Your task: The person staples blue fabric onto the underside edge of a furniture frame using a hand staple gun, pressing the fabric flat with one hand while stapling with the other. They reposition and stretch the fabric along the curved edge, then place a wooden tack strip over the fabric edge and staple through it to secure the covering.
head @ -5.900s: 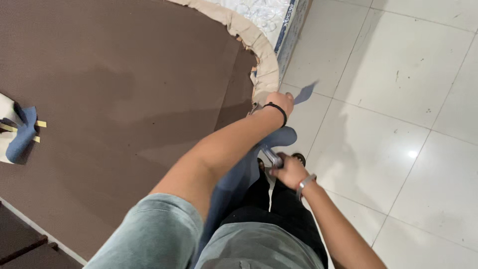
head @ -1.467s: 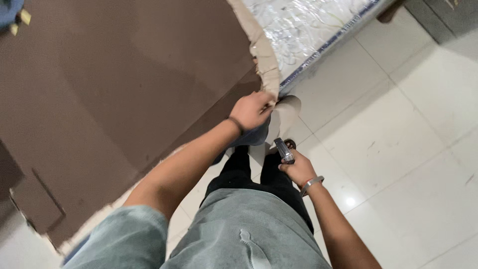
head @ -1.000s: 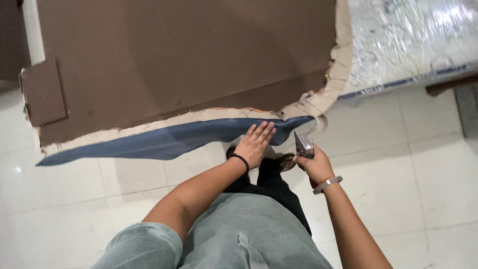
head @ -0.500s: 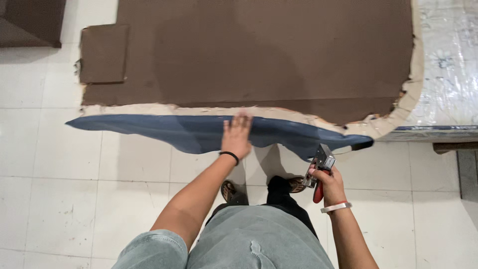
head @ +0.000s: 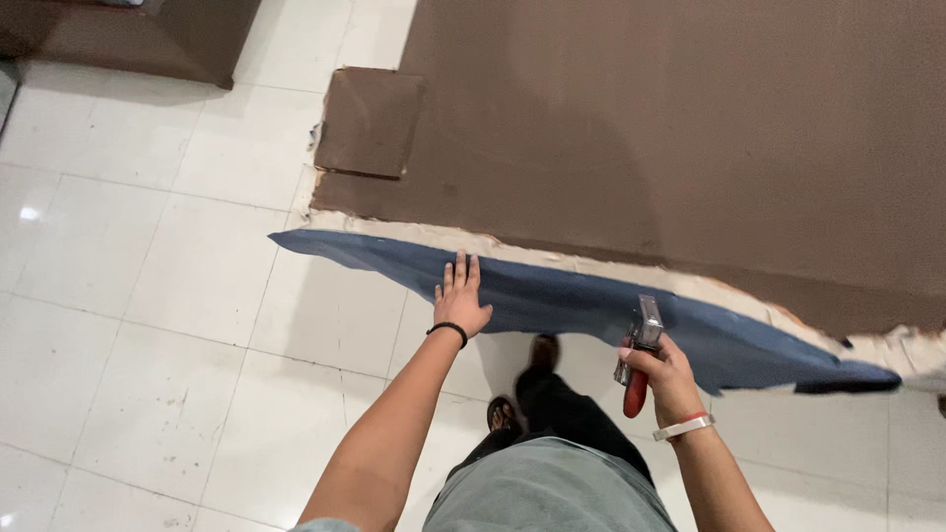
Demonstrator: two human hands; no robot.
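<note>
White tile floor (head: 148, 296); left hand (head: 461, 300) flat on blue fabric (head: 552, 296); right hand (head: 665, 374) gripping staple gun (head: 641, 350).

glossy white tile floor (head: 148, 325) below us

we see light glare on it, and dark brown furniture (head: 148, 34) at the top left.

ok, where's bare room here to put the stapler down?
Bare floor tiles left of the left hand and below the blue strip. The big brown panel is bare too. It is crowded between the hands: feet under the strip, and the right hand holding the stapler.
</note>
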